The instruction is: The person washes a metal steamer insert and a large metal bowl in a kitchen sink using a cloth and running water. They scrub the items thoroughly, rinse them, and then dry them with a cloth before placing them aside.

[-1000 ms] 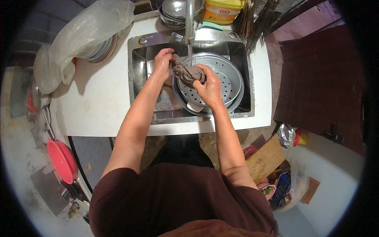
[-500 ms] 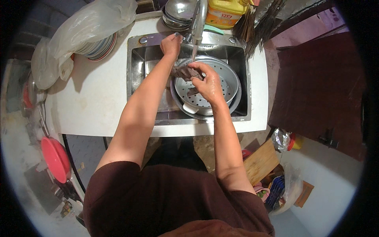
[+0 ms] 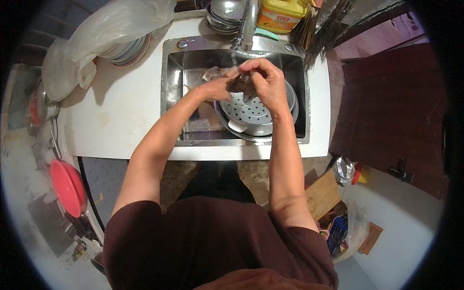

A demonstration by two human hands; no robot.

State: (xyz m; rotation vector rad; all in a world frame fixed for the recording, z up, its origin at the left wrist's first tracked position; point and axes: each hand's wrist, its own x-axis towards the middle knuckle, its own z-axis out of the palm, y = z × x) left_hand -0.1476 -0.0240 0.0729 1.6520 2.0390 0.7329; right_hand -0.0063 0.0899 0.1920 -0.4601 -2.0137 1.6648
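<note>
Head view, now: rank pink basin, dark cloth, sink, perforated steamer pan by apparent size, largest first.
1. Sink
2. Perforated steamer pan, partly hidden
3. Pink basin
4. Dark cloth, bunched, partly hidden

Apparent size only; true sizes may differ with nearness to the camera.

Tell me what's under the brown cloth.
The perforated pan, set in a wider basin. The cloth, left hand and right hand cover part of the pan's far side; anything lying there is hidden.
</note>
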